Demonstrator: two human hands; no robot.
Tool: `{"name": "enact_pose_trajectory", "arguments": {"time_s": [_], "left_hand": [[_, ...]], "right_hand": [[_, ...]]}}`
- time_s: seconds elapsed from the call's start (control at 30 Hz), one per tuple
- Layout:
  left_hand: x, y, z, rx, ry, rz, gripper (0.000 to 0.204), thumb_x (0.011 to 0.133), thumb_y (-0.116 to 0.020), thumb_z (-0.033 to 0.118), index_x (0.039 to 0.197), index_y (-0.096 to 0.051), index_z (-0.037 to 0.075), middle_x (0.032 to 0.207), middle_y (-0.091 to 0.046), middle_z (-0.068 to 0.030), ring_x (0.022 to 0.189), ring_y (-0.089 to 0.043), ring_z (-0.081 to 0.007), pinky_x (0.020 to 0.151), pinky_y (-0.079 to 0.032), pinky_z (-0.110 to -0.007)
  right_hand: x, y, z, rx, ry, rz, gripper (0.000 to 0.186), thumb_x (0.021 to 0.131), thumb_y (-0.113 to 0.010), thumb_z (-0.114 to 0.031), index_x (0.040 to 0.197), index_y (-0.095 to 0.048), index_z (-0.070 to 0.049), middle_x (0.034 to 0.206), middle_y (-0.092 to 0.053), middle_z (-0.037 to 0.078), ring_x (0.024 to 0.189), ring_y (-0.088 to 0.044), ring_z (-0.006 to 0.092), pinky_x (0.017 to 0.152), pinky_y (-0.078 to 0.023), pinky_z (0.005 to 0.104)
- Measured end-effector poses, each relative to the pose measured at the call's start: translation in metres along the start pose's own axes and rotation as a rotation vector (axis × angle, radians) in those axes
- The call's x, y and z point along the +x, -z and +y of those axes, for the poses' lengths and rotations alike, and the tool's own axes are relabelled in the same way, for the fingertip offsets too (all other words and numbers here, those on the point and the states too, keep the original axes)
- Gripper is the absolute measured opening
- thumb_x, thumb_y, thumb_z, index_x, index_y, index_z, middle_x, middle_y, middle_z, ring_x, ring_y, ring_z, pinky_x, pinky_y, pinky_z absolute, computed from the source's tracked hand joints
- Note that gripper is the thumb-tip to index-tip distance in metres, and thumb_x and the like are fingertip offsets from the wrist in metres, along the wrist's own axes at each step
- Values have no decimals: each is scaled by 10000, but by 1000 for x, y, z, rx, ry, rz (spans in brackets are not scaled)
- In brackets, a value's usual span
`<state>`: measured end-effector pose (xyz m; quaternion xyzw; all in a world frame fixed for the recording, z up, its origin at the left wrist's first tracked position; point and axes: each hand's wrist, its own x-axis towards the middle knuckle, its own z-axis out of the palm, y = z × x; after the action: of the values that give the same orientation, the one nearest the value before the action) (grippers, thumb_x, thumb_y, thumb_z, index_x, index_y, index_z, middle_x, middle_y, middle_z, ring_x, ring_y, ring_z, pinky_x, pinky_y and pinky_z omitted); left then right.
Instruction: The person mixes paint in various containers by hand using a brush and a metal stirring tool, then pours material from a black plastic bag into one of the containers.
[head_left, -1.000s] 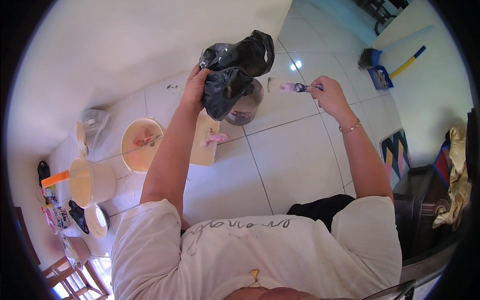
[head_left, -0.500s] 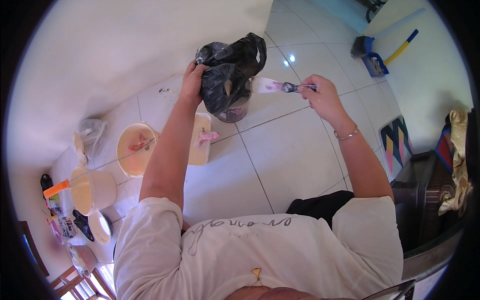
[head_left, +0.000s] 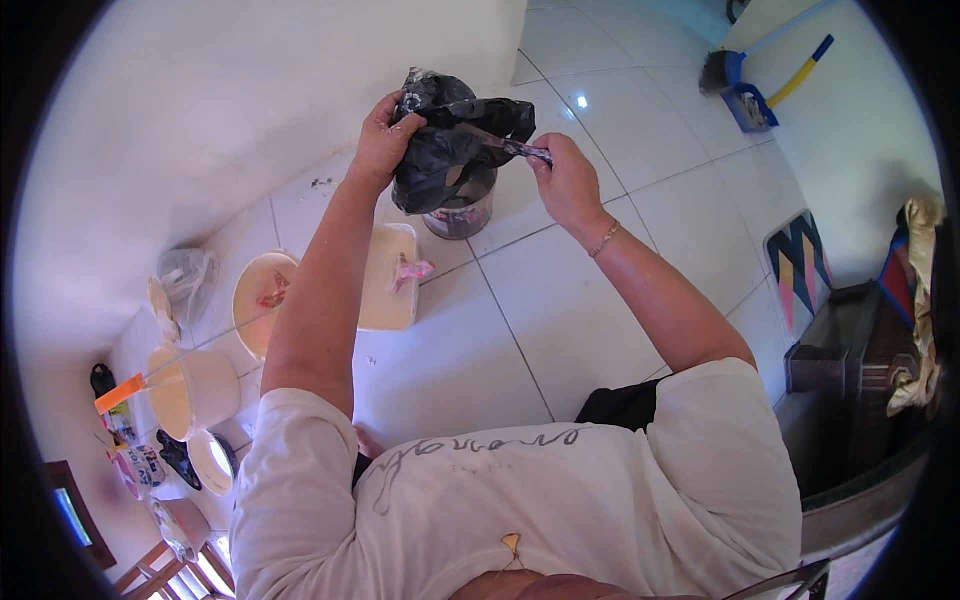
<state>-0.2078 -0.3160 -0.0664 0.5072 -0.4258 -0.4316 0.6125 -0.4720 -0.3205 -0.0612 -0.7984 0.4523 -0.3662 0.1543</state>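
Observation:
My left hand (head_left: 383, 142) grips the gathered edge of a black plastic bag (head_left: 428, 165), fingers closed on it. The bag sits over a short, see-through, stained tub (head_left: 462, 217) on the tiled floor. In my right hand (head_left: 568, 182) is a putty knife (head_left: 526, 151), held by its dark, paint-smeared handle. Its blade reaches into the bag's opening, partly hidden by the folds. What lies inside the bag cannot be made out. Beside my left forearm stands a cream rectangular tray (head_left: 388, 315) with a pink-smeared object on it.
To the left are a round cream bucket (head_left: 250, 328), another bucket (head_left: 205, 395) with an orange-handled tool (head_left: 120, 393), and a clear plastic bag (head_left: 190, 275). A wall rises beyond my left arm. At right are a dustpan (head_left: 748, 108), a broom (head_left: 718, 72) and dark wooden furniture (head_left: 850, 345).
My right hand has moved left, carrying the putty knife's blade from beside the black bag into its opening. My left hand has lifted slightly, still holding the bag.

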Motion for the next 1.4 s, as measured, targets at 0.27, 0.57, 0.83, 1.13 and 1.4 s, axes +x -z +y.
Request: {"name": "enact_pose_trajectory", "arguments": {"time_s": [0.27, 0.57, 0.83, 1.13, 1.4], "left_hand": [[1, -16, 9, 301, -157, 85, 525, 733, -658, 135, 1220, -531, -13, 977, -632, -111, 883, -588, -167, 821, -470, -279], [-7, -33, 22, 538, -361, 63, 515, 711, -667, 154, 1195, -562, 13, 1028, -643, -144, 949, -608, -218, 874, -459, -307], [-4, -5, 9, 349, -258, 81, 492, 713, -667, 136, 1179, -571, 12, 975, -651, -127, 883, -617, -195, 829, -478, -295], [-18, -13, 10, 557, -298, 236, 485, 699, -673, 148, 1154, -584, 3, 1006, -638, -161, 904, -618, -232, 846, -473, -310], [-21, -15, 15, 572, -294, 322, 457, 686, -669, 161, 1119, -608, 29, 1053, -597, -179, 960, -592, -296, 865, -466, -360]], "right_hand": [[-9, -3, 0, -97, 80, -67, 170, 830, -605, -73, 975, -527, -34, 935, -575, 132, 798, -595, 322, 685, -476, 395], [-10, -4, 6, -188, 63, -45, 178, 835, -592, -84, 992, -521, -40, 941, -563, 129, 802, -593, 325, 681, -482, 409], [-14, -12, 8, -69, 90, -62, 169, 839, -586, -74, 985, -513, -35, 942, -562, 141, 799, -588, 342, 677, -479, 414], [-24, -28, -8, -139, 229, -86, 175, 833, -581, -69, 993, -517, -39, 950, -532, 136, 793, -571, 330, 685, -482, 415], [-40, -29, 10, -168, 159, -176, 170, 851, -569, -84, 1004, -510, -39, 918, -520, 131, 781, -570, 321, 663, -481, 408]]}}
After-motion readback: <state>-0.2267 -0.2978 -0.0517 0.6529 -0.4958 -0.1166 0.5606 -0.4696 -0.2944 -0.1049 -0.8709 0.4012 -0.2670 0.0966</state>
